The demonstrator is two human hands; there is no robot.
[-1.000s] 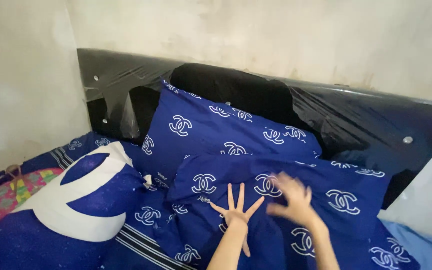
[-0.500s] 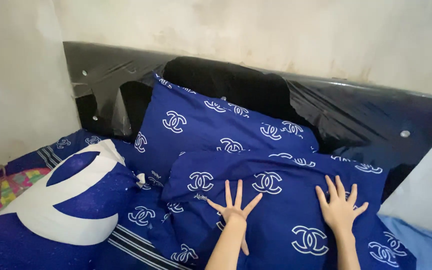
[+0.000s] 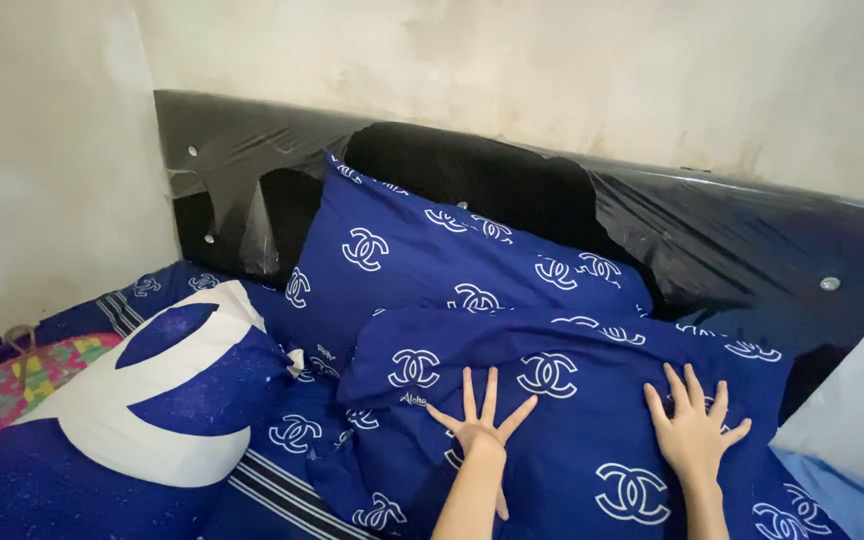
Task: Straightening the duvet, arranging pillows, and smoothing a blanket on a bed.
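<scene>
Both hands are flat, fingers spread wide, gripping nothing: left hand [image 3: 479, 432] and right hand [image 3: 694, 437] press the front blue pillow [image 3: 572, 420] (monogram print). Its top edge sits just beyond the fingertips, touching a second pillow [image 3: 452, 265] against the black headboard [image 3: 732, 240]. Open bedsheet [image 3: 182, 400] lies left of the left hand.

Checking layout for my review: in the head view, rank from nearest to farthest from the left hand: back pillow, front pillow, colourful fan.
1. Front pillow, under the left hand.
2. Back pillow, behind, against the headboard.
3. Colourful fan, far left edge.
</scene>
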